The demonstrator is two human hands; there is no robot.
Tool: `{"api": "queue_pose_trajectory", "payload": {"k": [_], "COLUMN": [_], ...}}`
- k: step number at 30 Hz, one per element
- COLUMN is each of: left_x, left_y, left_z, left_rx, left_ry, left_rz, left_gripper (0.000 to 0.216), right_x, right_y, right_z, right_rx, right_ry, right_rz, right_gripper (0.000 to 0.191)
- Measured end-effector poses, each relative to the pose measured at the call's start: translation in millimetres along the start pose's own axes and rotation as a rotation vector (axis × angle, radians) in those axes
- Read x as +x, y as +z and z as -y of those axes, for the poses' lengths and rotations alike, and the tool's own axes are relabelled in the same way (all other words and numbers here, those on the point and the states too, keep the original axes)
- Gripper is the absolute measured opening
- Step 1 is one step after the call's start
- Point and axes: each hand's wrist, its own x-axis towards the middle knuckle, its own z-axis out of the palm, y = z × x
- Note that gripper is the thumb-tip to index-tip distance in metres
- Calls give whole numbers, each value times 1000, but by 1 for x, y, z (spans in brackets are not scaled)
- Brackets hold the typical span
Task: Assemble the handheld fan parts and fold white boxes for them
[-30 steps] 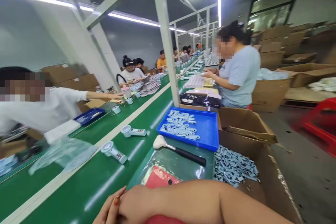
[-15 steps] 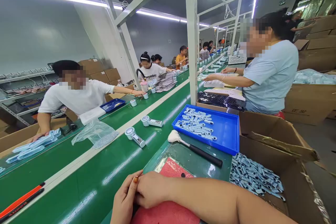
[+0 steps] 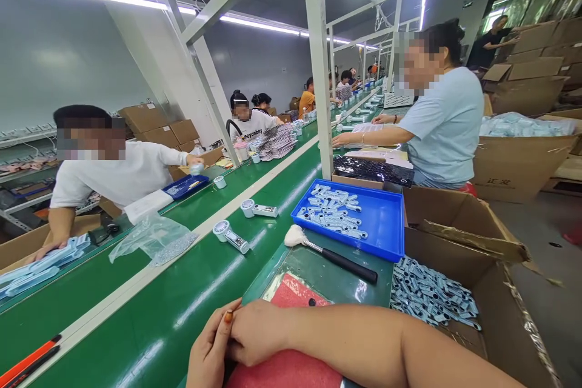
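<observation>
My left hand (image 3: 211,342) and my right hand (image 3: 258,328) are clasped together at the bottom, over the edge of the bench. The fingers of both are closed, and the left thumb lies against the right hand; no tool or part shows between them. Beneath the right forearm is a red pad (image 3: 295,296), with a small black round piece (image 3: 311,302) on it. Just beyond lies a hammer (image 3: 336,256) with a black handle and a white-wrapped head. Two light-blue handheld devices with round heads, one nearer (image 3: 231,236) and one farther (image 3: 259,208), rest on the green conveyor belt.
A blue tray (image 3: 386,227) of small light-blue parts stands past the hammer. To the right, an open carton (image 3: 504,309) contains many similar parts. A white post (image 3: 318,73) rises by the belt. Opposite are a clear bag (image 3: 152,239) and a co-worker in white; another in light blue stands right.
My view has turned slightly right, so the scene sits farther left. The co-worker opposite has drawn a small light-blue cup-like part back from the belt. My hands stay clasped.
</observation>
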Motion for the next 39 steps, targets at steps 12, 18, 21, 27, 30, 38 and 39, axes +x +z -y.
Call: {"api": "queue_pose_trajectory", "payload": {"k": [12,18,21,27,30,38,39], "left_x": [3,4,4,1,0,0,0], "left_y": [-2,-3,-3,-1,-1,-1,-1], "left_z": [5,7,8,5,3,3,3], "left_rx": [5,5,-4,-3,-8,-15,-13], "left_ry": [21,17,2,5,15,46,50], "left_rz": [-1,2,2,-22,-22,-22,-22], "left_gripper": [81,82,81,82,83,75,74], "right_x": [-1,-1,0,-3,-4,0,0], "right_y": [-5,-6,-5,-8,-9,-1,0], "right_z": [1,0,0,3,4,-1,-1], "right_rx": [5,7,8,6,-1,-3,-5], "right_ry": [-7,-13,-2,9,16,-2,-4], "right_rz": [-8,5,16,-1,8,-31,-37], "right_gripper": [39,36,34,33,33,34,33]}}
